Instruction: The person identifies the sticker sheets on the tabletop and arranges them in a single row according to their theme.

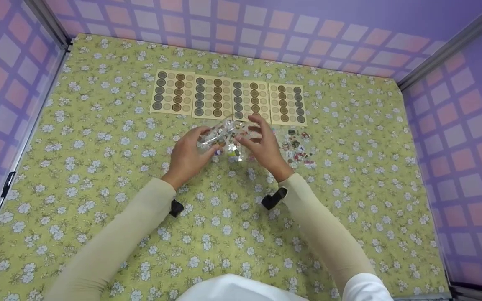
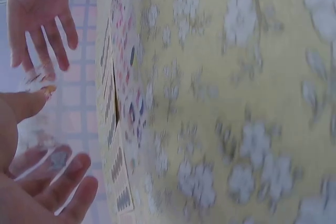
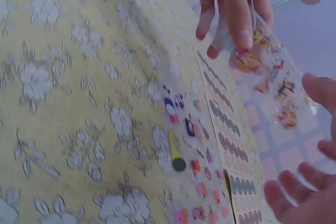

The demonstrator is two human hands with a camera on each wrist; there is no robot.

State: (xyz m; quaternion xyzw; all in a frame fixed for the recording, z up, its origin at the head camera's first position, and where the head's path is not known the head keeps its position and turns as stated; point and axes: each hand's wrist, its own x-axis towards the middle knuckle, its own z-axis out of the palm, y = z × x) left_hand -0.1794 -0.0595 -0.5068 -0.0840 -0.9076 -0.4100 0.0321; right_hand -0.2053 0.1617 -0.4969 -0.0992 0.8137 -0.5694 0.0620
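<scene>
A clear plastic sheet of small colourful stickers (image 3: 286, 72) is held above the table, its edge pinched between the thumb and fingers of my left hand (image 1: 188, 154). At the sheet's other end, my right hand (image 1: 264, 146) has its fingers spread and loosely bent. In the right wrist view its thumb (image 3: 320, 90) lies close to the sheet's edge; whether it touches I cannot tell. Below the hands, more clear sticker sheets (image 1: 297, 146) with coloured pictures lie on the flowered cloth.
Behind the hands, several cream sheets of round stickers (image 1: 186, 93), in dark grey, brown and pale columns, lie side by side. A yellow-green flowered cloth (image 1: 98, 175) covers the table. Purple checked panels (image 1: 257, 25) enclose the back and sides.
</scene>
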